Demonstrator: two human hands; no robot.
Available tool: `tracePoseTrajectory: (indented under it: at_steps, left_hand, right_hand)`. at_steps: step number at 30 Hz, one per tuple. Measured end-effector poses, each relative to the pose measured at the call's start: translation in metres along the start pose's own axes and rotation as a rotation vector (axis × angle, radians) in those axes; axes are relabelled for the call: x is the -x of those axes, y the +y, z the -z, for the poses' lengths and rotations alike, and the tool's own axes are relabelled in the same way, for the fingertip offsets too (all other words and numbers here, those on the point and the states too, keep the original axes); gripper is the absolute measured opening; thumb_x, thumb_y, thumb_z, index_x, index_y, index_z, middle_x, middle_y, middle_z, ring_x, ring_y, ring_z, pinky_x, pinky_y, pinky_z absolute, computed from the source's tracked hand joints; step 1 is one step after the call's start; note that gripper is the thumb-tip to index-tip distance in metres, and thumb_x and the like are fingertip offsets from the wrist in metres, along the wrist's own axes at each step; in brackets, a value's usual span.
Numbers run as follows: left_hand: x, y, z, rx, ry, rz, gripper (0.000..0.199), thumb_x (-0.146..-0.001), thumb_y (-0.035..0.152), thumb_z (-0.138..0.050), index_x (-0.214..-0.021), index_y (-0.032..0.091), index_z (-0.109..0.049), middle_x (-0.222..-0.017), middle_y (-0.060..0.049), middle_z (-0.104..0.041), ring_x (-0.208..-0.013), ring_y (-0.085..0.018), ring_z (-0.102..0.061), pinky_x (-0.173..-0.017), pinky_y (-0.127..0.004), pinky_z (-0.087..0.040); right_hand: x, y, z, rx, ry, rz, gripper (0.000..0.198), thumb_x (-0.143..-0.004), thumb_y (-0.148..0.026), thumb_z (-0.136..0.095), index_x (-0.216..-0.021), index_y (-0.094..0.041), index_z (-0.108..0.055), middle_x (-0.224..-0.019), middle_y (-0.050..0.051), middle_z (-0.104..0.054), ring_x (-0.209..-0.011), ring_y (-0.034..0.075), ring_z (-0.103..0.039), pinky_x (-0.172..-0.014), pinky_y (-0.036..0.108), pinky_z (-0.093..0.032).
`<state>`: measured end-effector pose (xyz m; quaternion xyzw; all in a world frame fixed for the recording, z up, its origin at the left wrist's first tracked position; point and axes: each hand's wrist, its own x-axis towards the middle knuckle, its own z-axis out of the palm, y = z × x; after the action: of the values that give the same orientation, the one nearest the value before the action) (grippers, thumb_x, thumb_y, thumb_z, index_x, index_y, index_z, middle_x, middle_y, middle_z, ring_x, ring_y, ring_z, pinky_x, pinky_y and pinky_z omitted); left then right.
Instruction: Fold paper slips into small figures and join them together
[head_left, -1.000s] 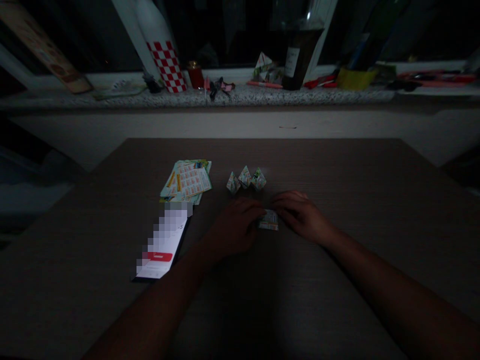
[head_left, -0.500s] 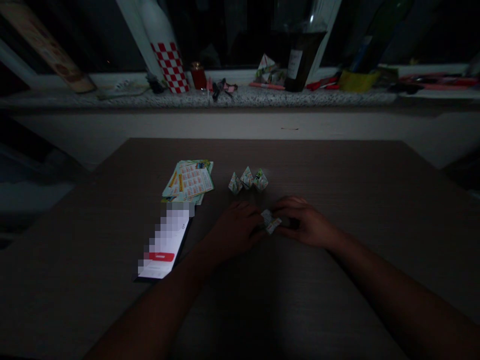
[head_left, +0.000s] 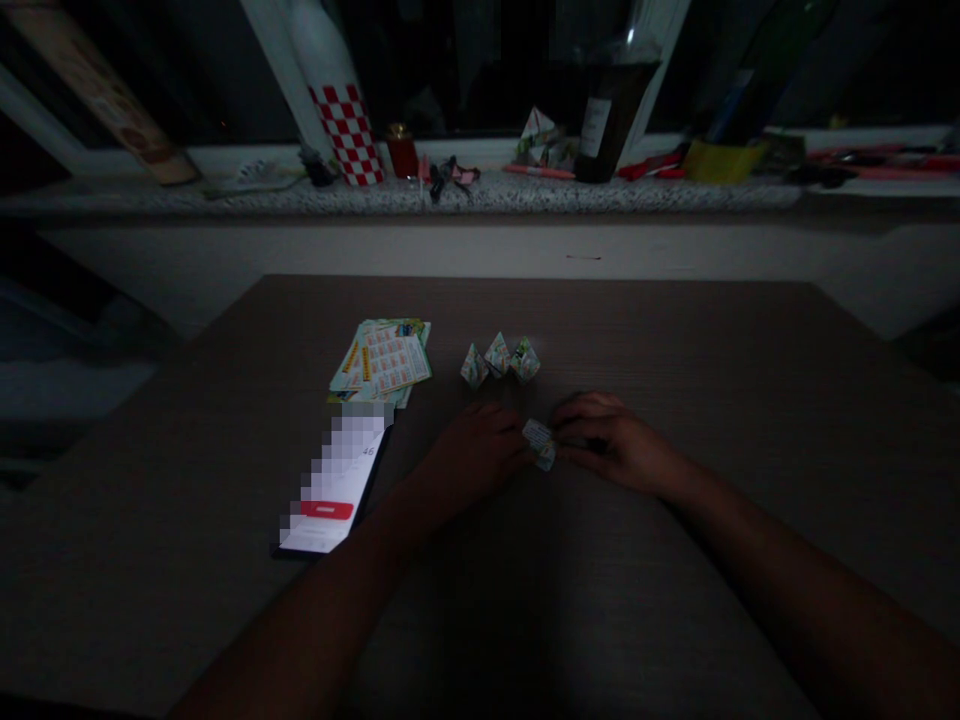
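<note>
At far left, a phone point(head_left: 330, 490), screen lit and partly masked by pixelation, lies face up on the counter point(head_left: 712, 340) beside the left forearm; the upturned screen leaves the display readable from the seat. Just beyond it, a pile of printed sheets point(head_left: 386, 362) is loosely fanned, printed faces up, probably so that single sheets lift off easily. The left hand point(head_left: 476, 448) rests palm down, fingers bent and close together, their tips at the left edge of a small folded paper point(head_left: 540, 443); whether they pinch it or only press it cannot be told in this dim light. Beyond the hands, three pointed paper pieces point(head_left: 500, 357) stand side by side in a short row, presumably set there to be out of the working space. The small folded paper lies between the two hands, near the counter surface, tilted, with print showing. At right, the right hand point(head_left: 615, 440) has thumb and forefinger brought together at the paper's right edge, apparently pinching it; such opposed contact would steady so small a piece.
</note>
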<state>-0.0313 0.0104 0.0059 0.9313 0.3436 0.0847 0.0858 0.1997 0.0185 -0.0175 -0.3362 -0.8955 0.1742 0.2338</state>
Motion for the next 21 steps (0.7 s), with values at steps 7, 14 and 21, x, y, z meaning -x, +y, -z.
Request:
tracePoseTrajectory:
  at_steps: [7,14,21]
  left_hand:
    - [0.000,0.003,-0.003,-0.008,0.064,0.117,0.025,-0.091,0.029,-0.046,-0.089,0.015,-0.067,-0.090,-0.007,-0.062,-0.090,-0.020,-0.055,-0.082,-0.034,-0.041]
    - [0.001,0.006,-0.011,-0.023,0.193,0.283,0.025,-0.089,0.034,-0.048,-0.088,0.016,-0.066,-0.112,-0.009,-0.057,-0.108,-0.025,-0.049,-0.095,-0.042,-0.036]
    - [-0.003,0.011,-0.023,-0.079,0.197,0.376,0.024,-0.090,0.030,-0.044,-0.094,0.017,-0.063,-0.123,-0.011,-0.052,-0.117,-0.027,-0.044,-0.096,-0.045,-0.034]
  right_hand:
    - [-0.001,0.001,-0.003,0.036,0.017,-0.034,0.013,-0.087,-0.025,-0.055,-0.088,-0.021,-0.068,-0.102,0.007,-0.064,-0.099,0.022,-0.056,-0.088,0.039,-0.041]
    - [-0.004,-0.004,-0.009,0.098,0.060,-0.136,0.014,-0.087,-0.025,-0.053,-0.087,-0.019,-0.066,-0.107,0.009,-0.062,-0.101,0.024,-0.054,-0.088,0.040,-0.041]
    - [-0.011,-0.008,-0.018,0.169,0.090,-0.275,0.019,-0.088,-0.029,-0.052,-0.079,-0.018,-0.064,-0.109,0.010,-0.060,-0.102,0.025,-0.053,-0.089,0.041,-0.040]
